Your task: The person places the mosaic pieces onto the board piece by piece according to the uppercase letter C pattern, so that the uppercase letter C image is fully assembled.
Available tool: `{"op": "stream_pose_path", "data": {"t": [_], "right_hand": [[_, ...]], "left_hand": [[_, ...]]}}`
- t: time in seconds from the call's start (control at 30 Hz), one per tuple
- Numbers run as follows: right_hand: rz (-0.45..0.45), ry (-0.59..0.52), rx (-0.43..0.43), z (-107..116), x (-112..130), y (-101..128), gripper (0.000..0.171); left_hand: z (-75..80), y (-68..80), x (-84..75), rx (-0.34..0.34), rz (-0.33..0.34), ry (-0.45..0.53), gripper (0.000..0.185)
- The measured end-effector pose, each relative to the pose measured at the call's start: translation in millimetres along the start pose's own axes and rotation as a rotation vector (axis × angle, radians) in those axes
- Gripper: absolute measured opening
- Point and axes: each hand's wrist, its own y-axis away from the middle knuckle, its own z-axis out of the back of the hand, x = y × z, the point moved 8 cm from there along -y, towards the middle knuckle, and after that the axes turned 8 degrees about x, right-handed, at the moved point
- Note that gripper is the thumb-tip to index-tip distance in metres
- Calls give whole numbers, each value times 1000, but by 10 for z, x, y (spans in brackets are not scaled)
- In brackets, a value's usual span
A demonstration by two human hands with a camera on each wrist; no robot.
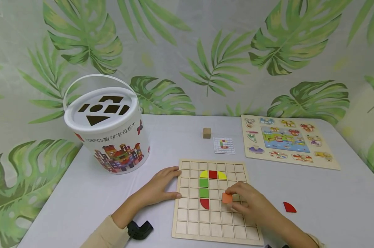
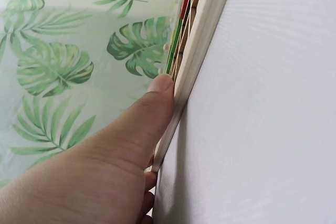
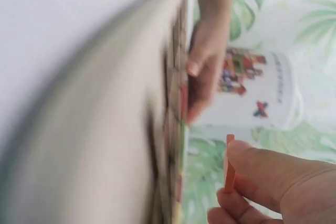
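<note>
A wooden grid board (image 1: 216, 229) lies on the table, its raised strips dividing it into square cells. Set in it are a red square tile (image 1: 213, 174) between two yellow quarter-round tiles, two green square tiles below on the left, and a red quarter-round tile (image 1: 204, 204) under those. My right hand (image 1: 250, 203) pinches an orange square tile (image 1: 226, 198) between thumb and fingers; in the right wrist view the tile (image 3: 230, 166) is seen edge-on, held above the board. Along the board's left edge rests my left hand (image 1: 157, 186), thumb (image 2: 160, 85) and fingertips touching the rim.
Right of the board lies a loose red quarter-round tile (image 1: 289, 207). Behind it are a printed pattern card (image 1: 219, 150) and a small wooden cube (image 1: 206, 133). A white lidded bucket (image 1: 118, 137) stands back left, a picture puzzle board (image 1: 258, 137) back right. A black elbow-shaped piece (image 1: 140, 231) sits by the left sleeve.
</note>
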Motion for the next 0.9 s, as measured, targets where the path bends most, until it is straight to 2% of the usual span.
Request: {"op": "stream_pose_path", "data": {"t": [0.1, 0.2, 0.43, 0.6, 0.77, 0.9], "right_hand": [[-32, -5, 75, -164, 0, -23, 21], [-40, 4, 106, -273, -7, -42, 21], [-46, 36, 80, -343, 2, -91, 24], [-62, 46, 71, -351, 1, -105, 20], [-36, 36, 37, -345, 28, -129, 17], [-50, 33, 49, -357, 28, -146, 18]], "left_hand": [[-1, -5, -6, 4, -1, 4, 79], [1, -5, -9, 4, 1, 3, 79], [7, 0, -13, 1, -1, 0, 79], [7, 0, -17, -1, -6, -2, 79], [13, 0, -15, -6, -8, -4, 79], [13, 2, -18, -6, -12, -7, 79]]}}
